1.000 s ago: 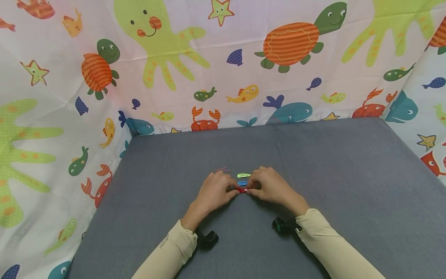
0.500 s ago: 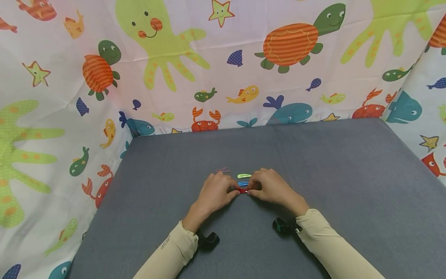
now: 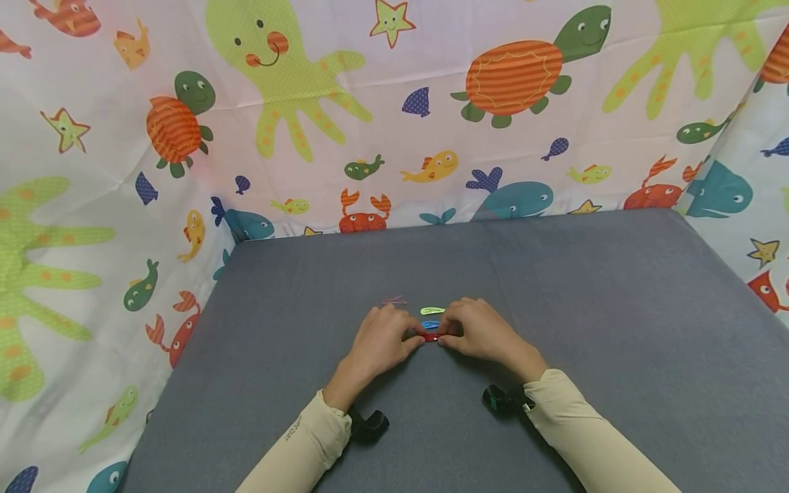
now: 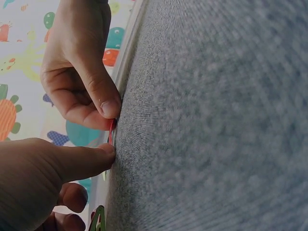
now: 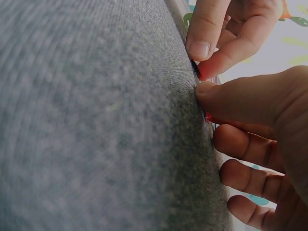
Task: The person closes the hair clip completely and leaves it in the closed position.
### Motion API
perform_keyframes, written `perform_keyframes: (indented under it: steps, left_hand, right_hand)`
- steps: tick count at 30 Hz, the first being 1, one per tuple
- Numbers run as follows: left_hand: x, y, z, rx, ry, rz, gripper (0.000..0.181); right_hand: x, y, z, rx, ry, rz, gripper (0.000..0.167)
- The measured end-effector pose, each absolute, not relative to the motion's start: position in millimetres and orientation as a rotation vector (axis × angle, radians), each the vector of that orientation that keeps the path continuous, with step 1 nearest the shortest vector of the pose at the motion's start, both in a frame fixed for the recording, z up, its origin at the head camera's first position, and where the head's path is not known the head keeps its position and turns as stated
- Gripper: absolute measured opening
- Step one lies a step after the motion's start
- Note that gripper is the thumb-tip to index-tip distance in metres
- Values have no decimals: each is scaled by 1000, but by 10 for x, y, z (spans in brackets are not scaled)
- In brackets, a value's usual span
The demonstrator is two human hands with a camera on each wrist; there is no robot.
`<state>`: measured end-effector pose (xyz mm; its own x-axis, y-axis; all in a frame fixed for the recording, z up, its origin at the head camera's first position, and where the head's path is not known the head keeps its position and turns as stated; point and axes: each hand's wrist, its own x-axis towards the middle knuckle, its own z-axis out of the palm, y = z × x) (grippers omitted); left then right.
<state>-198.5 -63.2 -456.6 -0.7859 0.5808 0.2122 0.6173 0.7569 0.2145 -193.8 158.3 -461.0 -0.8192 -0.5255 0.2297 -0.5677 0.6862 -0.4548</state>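
Note:
A red hair clip point(image 3: 431, 337) lies low at the grey tabletop between both hands. My left hand point(image 3: 383, 337) pinches its left end between thumb and index finger. At the right end, my right hand point(image 3: 482, 330) does the same. In the left wrist view a thin strip of the red clip point(image 4: 111, 134) shows between the fingertips; the rest is covered. Just beyond it lie a blue hair clip point(image 3: 430, 324) and a yellow-green hair clip point(image 3: 432, 311), their right ends hidden behind my right hand.
Some thin pinkish pieces point(image 3: 394, 300), too small to make out, lie behind my left hand. At the lower edge of the left wrist view stands a green looped piece point(image 4: 98, 219). A sea-animal curtain point(image 3: 394, 123) encloses the grey table point(image 3: 585, 294) at back and sides.

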Motion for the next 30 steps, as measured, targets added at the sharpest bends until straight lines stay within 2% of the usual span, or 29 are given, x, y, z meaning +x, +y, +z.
perform_keyframes:
  steps: [12,30]
  left_hand:
    - [-2022,-692,-4486,-930,-2766,-481,8]
    - [-2124,-988,-4293,-788,-2838,-562,15]
  right_hand:
    - [-1940,1581,-4614,914,-2789,795,13]
    - [-1940,1559,-4609,842,-2717,876,13]
